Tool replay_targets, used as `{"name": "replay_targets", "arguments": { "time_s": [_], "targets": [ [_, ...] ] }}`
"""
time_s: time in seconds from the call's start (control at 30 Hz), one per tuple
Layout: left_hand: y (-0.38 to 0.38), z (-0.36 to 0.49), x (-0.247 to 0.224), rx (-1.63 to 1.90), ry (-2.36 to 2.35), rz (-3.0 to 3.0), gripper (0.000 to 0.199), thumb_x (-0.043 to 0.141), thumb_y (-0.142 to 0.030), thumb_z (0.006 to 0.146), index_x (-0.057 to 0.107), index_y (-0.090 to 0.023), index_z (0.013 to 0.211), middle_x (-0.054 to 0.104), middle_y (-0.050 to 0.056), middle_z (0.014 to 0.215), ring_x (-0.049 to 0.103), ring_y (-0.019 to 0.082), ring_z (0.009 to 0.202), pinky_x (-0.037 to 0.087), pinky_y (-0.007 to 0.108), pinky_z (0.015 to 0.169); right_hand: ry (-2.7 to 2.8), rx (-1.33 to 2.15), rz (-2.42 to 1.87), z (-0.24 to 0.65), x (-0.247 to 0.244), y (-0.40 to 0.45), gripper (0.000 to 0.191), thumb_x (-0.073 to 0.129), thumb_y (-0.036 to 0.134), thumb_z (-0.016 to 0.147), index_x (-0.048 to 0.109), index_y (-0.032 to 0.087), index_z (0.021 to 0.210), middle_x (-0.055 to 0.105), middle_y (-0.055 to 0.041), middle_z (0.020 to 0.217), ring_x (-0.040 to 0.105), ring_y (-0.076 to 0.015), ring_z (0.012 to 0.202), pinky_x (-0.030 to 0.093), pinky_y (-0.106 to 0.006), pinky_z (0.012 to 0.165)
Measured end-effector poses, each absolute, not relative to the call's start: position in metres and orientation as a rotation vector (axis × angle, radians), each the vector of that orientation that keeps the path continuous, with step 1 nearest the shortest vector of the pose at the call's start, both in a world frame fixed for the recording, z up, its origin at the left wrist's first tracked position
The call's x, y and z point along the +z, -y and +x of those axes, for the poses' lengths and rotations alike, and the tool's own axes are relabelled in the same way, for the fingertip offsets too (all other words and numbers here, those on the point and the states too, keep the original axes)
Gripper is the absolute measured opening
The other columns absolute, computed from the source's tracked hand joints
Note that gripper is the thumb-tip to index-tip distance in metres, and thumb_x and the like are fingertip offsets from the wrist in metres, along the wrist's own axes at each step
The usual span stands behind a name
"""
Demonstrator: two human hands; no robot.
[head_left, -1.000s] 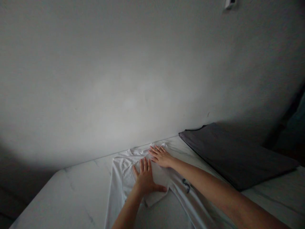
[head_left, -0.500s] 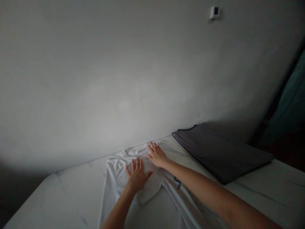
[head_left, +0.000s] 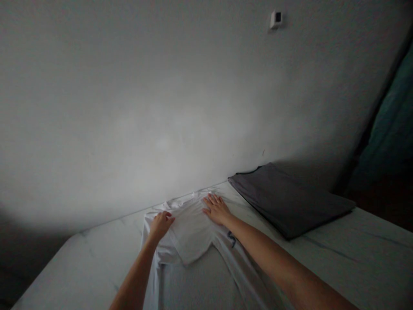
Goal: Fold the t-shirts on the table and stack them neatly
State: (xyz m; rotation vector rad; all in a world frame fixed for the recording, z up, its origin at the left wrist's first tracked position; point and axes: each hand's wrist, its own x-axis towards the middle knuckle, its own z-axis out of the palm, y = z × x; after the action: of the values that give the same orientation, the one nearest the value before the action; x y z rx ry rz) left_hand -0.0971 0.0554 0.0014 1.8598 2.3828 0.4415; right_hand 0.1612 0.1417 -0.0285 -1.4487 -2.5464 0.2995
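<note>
Lying spread over the marble-patterned table [head_left: 97, 262], the white garment [head_left: 193, 245] reaches almost to the wall [head_left: 161, 107] beyond it. On the garment's far left part sits the left hand [head_left: 159, 224], fingers curled in toward the thumb; whether they pinch any fabric, I cannot tell. Toward the garment's far right corner, the right hand [head_left: 217, 210] presses flat, fingers spread. A dark printed mark [head_left: 231, 239] shows on the garment beside the right forearm. Right of the garment, apart from it, lies a folded dark grey cloth [head_left: 284, 198].
</note>
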Motion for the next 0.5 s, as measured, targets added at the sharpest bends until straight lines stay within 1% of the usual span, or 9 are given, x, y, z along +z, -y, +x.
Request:
{"name": "replay_targets", "arguments": {
  "time_s": [0.07,0.13,0.23,0.33,0.4,0.5],
  "targets": [
    [-0.063,-0.094,0.005,0.424,-2.389,1.823,0.018,0.056,-0.031,0.081,0.065,-0.015,0.085,0.071,0.009,0.09,0.065,0.022,0.089,0.047,0.029,0.078,2.54,0.313,-1.441,0.162,-0.03,-0.141,0.067,0.029,0.057,0.097,0.029,0.018,0.151,0.017,-0.0117,0.159,0.01,-0.03,0.146,0.009,-0.047,0.117],
    [-0.067,-0.093,0.007,0.422,-2.378,1.811,0.017,0.055,-0.031,0.082,0.062,-0.016,0.079,0.07,0.007,0.084,0.065,0.019,0.082,0.045,0.026,0.071,2.533,0.328,-1.437,0.163,-0.031,-0.142,0.067,0.028,0.058,0.096,0.029,0.02,0.151,0.017,-0.0108,0.159,0.01,-0.0296,0.146,0.009,-0.047,0.117],
    [-0.066,-0.094,0.007,0.414,-2.37,1.811,0.014,0.053,-0.03,0.084,0.058,-0.017,0.08,0.068,0.003,0.081,0.063,0.016,0.077,0.043,0.023,0.068,2.521,0.334,-1.437,0.163,-0.032,-0.143,0.067,0.026,0.058,0.096,0.029,0.021,0.151,0.016,-0.0097,0.16,0.01,-0.0292,0.146,0.008,-0.047,0.117],
    [-0.06,-0.094,0.008,0.387,-2.389,1.8,0.013,0.056,-0.032,0.082,0.057,-0.019,0.084,0.067,0.001,0.08,0.062,0.017,0.078,0.044,0.024,0.069,2.518,0.332,-1.44,0.163,-0.033,-0.144,0.066,0.026,0.058,0.096,0.029,0.021,0.151,0.016,-0.0094,0.16,0.009,-0.0287,0.146,0.007,-0.048,0.117],
    [-0.054,-0.088,0.011,0.372,-2.449,1.774,0.014,0.057,-0.031,0.082,0.059,-0.02,0.089,0.068,0.004,0.087,0.062,0.02,0.085,0.045,0.028,0.074,2.515,0.325,-1.434,0.163,-0.033,-0.144,0.066,0.027,0.058,0.096,0.029,0.021,0.151,0.015,-0.0091,0.16,0.009,-0.0289,0.146,0.007,-0.047,0.117],
    [-0.049,-0.061,0.015,0.371,-2.586,1.916,0.022,0.053,-0.025,0.085,0.061,-0.019,0.104,0.065,0.011,0.112,0.058,0.027,0.106,0.044,0.039,0.089,2.519,0.324,-1.427,0.164,-0.032,-0.143,0.067,0.026,0.059,0.096,0.03,0.021,0.151,0.015,-0.0095,0.16,0.009,-0.0292,0.146,0.007,-0.047,0.117]
  ]
}}
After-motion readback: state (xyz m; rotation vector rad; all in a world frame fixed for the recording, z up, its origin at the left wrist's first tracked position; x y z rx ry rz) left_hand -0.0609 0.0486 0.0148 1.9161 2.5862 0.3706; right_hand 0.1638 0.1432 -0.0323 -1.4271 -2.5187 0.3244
